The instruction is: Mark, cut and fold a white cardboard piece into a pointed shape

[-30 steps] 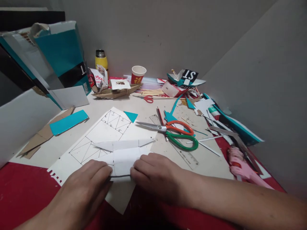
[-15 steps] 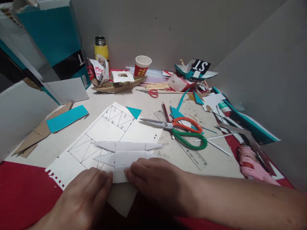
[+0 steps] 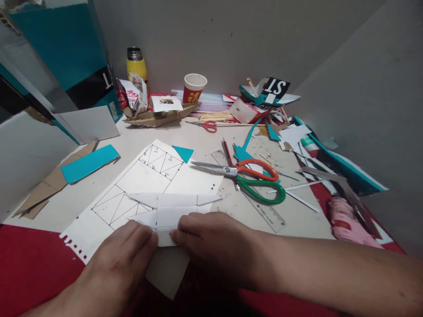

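Card (image 3: 176, 201), left hand (image 3: 122, 255) and right hand (image 3: 213, 242) at near edge, scissors (image 3: 231, 171) beyond

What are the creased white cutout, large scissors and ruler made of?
Creased white cutout: matte paper or thin card, going by its crisp folds and drawn lines.
Large scissors: blades grey metal with a dull shine; orange and green handles smooth, likely plastic or plastic-coated.
Ruler: probably clear plastic, since the tabletop shows through it; glass can't be excluded.

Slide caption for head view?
Left hand and right hand hold a creased white paper cutout partly over a drawing, scissors nearby.
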The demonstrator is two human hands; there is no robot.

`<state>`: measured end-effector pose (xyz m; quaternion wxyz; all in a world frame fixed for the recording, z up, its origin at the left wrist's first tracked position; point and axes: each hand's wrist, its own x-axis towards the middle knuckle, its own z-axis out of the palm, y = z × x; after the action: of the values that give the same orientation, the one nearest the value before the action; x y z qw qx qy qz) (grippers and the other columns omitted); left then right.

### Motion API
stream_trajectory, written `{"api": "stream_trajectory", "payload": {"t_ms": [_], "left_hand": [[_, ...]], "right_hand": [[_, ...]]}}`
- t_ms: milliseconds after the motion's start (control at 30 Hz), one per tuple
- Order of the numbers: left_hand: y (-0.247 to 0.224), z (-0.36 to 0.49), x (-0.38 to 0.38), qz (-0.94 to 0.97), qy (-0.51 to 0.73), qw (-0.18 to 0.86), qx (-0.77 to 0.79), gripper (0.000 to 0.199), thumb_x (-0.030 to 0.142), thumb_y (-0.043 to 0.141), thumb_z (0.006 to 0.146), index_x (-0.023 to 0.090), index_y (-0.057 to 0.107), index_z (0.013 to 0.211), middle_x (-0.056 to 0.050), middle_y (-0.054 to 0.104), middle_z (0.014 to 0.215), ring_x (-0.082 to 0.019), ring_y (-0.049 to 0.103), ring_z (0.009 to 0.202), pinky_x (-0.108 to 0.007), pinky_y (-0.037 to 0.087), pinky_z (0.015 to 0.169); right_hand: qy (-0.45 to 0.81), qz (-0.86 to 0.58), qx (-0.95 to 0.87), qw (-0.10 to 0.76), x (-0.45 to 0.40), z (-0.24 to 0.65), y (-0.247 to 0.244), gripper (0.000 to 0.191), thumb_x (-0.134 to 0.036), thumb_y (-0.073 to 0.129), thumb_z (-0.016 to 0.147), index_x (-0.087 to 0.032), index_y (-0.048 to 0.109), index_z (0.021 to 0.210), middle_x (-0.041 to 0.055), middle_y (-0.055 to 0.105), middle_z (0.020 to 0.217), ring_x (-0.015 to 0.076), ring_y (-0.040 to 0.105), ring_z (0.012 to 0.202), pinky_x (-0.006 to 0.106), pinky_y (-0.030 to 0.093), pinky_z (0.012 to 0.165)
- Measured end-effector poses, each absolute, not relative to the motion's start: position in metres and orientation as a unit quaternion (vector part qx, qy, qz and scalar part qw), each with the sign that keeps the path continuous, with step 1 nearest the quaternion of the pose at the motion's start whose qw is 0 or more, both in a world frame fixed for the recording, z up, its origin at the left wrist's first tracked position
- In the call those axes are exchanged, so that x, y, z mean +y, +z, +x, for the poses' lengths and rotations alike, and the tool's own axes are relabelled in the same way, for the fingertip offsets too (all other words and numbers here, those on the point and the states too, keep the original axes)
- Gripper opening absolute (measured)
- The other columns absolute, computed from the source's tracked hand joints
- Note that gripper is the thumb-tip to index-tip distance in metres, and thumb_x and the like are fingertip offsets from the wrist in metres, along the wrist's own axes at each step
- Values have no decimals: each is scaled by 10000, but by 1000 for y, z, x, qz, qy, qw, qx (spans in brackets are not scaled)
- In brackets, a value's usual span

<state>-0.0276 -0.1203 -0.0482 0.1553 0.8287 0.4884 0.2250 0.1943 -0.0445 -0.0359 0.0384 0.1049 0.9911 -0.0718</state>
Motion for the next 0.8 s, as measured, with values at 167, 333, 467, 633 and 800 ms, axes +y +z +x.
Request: {"api": "stream_trajectory", "payload": {"t_ms": [167,333,467,633,800], "left_hand": [[-47,-26,-112,815,221,201,497,233,114,381,926,197,579,837,-32,575,771,-161,518,653,-271,428,534],[-40,-26,-100,824,197,223,482,264,137,389,953,189,611,820,-37,584,783,-173,537,721,-282,434,599],[-36,-26,-92,827,186,235,477,251,164,412,958,187,623,825,-20,573,757,-169,540,724,-286,434,638],[-31,-26,-90,815,153,261,495,303,231,383,964,188,652,831,-23,573,742,-178,539,725,-302,429,649],[-27,-24,-88,800,111,275,521,296,229,394,941,186,642,785,-41,598,782,-196,555,763,-328,424,691]], "right_hand": [[-200,185,962,26,-32,197,-26,164,-154,505,926,-195,633,1021,17,636,900,145,584,716,256,435,557],[-294,221,930,12,-23,200,-24,202,-180,489,946,-166,666,1041,62,670,971,176,621,856,271,466,700],[-320,243,916,16,-20,198,-23,182,-190,523,943,-141,684,1010,75,688,935,181,621,838,275,466,722],[-336,264,904,29,-17,200,-8,97,-137,621,872,-117,713,897,67,693,850,160,605,766,246,441,690],[-350,309,884,10,-18,210,-10,94,-147,639,858,-136,718,809,33,673,744,133,560,661,227,381,607]]}}
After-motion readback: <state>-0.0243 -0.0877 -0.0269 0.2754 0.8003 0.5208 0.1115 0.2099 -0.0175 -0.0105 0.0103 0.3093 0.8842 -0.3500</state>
